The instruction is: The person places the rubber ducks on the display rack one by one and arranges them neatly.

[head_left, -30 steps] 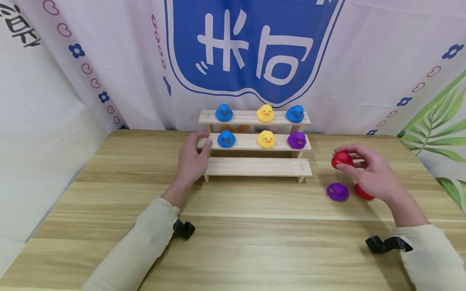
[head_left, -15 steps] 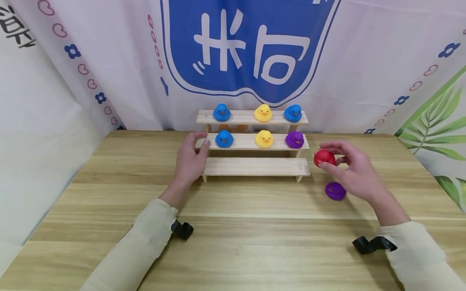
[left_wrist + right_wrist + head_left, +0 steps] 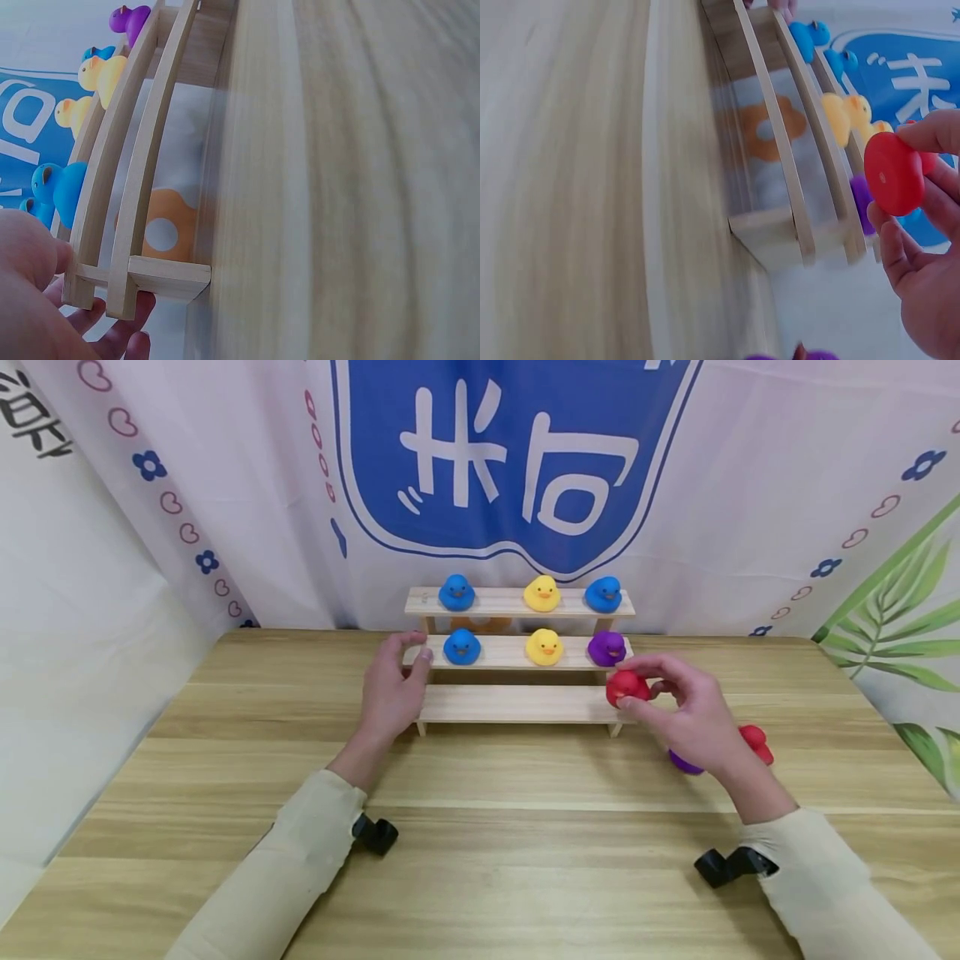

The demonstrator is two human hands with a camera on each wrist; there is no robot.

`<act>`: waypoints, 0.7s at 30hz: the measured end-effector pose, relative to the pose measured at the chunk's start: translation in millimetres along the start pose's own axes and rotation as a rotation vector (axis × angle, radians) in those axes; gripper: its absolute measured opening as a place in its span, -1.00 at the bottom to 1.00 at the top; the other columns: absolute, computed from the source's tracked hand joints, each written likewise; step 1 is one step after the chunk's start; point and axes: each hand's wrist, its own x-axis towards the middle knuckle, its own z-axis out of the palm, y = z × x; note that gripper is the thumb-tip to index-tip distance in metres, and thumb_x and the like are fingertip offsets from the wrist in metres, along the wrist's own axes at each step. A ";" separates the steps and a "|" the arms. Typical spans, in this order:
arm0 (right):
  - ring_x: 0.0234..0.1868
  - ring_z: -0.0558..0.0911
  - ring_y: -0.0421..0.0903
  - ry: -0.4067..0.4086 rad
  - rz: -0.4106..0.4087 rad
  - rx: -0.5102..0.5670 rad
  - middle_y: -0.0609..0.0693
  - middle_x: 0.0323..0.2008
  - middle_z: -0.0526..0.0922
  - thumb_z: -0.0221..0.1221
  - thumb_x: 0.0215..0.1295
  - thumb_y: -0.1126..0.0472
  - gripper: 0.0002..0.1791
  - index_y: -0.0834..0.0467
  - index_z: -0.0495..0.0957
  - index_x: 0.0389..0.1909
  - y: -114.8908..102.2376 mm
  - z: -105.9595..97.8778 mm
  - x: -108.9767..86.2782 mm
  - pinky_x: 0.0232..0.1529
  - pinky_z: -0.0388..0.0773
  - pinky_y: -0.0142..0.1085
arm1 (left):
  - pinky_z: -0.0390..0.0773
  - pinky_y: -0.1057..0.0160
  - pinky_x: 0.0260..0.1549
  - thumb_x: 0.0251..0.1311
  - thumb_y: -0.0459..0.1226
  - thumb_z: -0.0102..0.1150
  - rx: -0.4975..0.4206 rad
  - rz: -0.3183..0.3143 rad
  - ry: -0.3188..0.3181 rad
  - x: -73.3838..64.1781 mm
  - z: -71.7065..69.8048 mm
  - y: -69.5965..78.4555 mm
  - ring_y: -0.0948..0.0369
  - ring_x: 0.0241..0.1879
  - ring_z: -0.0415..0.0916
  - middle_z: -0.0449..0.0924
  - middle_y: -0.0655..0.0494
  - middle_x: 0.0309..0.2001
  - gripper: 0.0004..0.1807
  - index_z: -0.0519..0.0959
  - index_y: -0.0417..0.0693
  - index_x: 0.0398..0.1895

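Note:
A three-step wooden display rack (image 3: pixel 517 703) stands at the back of the table. My left hand (image 3: pixel 393 681) holds its left end; in the left wrist view the thumb is near the middle step and fingers (image 3: pixel 124 330) reach beneath the planks. My right hand (image 3: pixel 686 710) pinches a red rubber duck (image 3: pixel 624 687) over the right end of the bottom step. The right wrist view shows the flat underside of this duck (image 3: pixel 892 174). On the middle step sit a blue duck (image 3: pixel 462 647), a yellow duck (image 3: pixel 544 647) and a purple duck (image 3: pixel 607 648).
Along the top step are a blue duck (image 3: pixel 457 592), a yellow duck (image 3: pixel 542 593) and another blue duck (image 3: pixel 603 595). Partly behind my right hand, a purple duck (image 3: pixel 684 762) and a second red duck (image 3: pixel 756 743) lie on the table (image 3: pixel 510 877). A printed curtain (image 3: pixel 285 510) hangs behind.
My right hand has carried the red duck leftward from beside the rack to over the right end of its bottom step. My left hand has stayed at the rack's left end.

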 end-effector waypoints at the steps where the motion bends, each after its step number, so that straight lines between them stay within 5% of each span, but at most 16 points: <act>1: 0.04 0.60 -0.27 -0.004 0.002 0.009 -0.29 0.02 0.69 0.37 0.38 0.29 -0.59 0.15 0.62 0.22 -1.3 2.3 0.5 -0.02 0.53 -0.53 | 0.56 0.09 -0.03 0.65 -0.11 -0.02 0.002 0.002 0.001 -0.1 0.1 0.1 -0.01 0.02 0.54 0.41 0.00 0.53 -0.57 0.45 -0.01 0.44; 8: 0.07 0.58 -0.12 -0.056 0.018 0.047 0.02 0.10 0.70 0.38 0.39 0.26 -0.58 0.13 0.61 0.23 -13.0 20.6 8.6 0.02 0.57 -0.47 | 0.56 0.10 -0.07 0.65 -0.12 -0.02 0.004 0.013 0.006 -0.4 0.0 1.8 -0.02 -0.02 0.55 0.42 -0.01 0.52 -0.57 0.45 -0.04 0.44; 21: 0.04 0.66 -0.06 -0.133 -0.068 0.140 0.05 0.06 0.76 0.43 0.30 0.32 -0.61 0.20 0.68 0.14 -28.2 60.5 25.0 0.02 0.68 -0.34 | 0.56 0.07 -0.01 0.65 -0.13 -0.02 0.001 0.021 0.003 -0.5 -0.5 1.4 -0.03 0.03 0.53 0.40 -0.03 0.53 -0.57 0.44 -0.05 0.44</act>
